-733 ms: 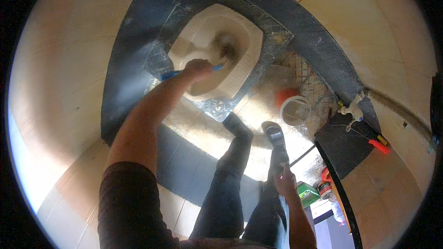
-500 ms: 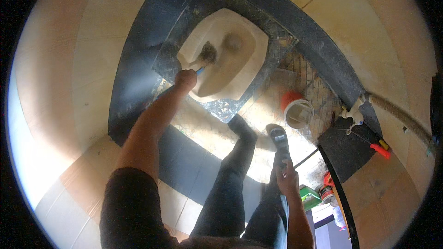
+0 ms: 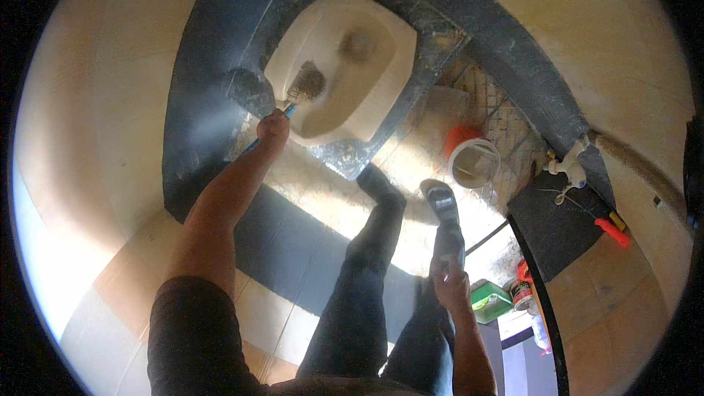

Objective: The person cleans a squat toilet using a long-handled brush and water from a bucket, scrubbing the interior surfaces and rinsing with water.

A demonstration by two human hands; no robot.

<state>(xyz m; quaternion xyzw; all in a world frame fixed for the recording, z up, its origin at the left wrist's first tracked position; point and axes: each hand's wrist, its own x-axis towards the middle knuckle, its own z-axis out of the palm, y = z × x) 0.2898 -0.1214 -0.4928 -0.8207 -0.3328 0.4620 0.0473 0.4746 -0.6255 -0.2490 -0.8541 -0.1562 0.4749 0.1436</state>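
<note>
Nearest: right hand point(image 3: 452, 287) at the right leg point(image 3: 448, 240), fingers partly curled (can't tell whether they grip anything). Farther out, brush point(image 3: 305, 84), blue-handled, bristles round and grey-brown; left hand point(image 3: 273, 126) clamped on it, bristles over the left side of an off-white squat toilet point(image 3: 401, 73).

open gap between squat toilet point(image 3: 359, 77) and bucket point(image 3: 463, 136), bucket in the way toward tap point(image 3: 573, 171)
</note>
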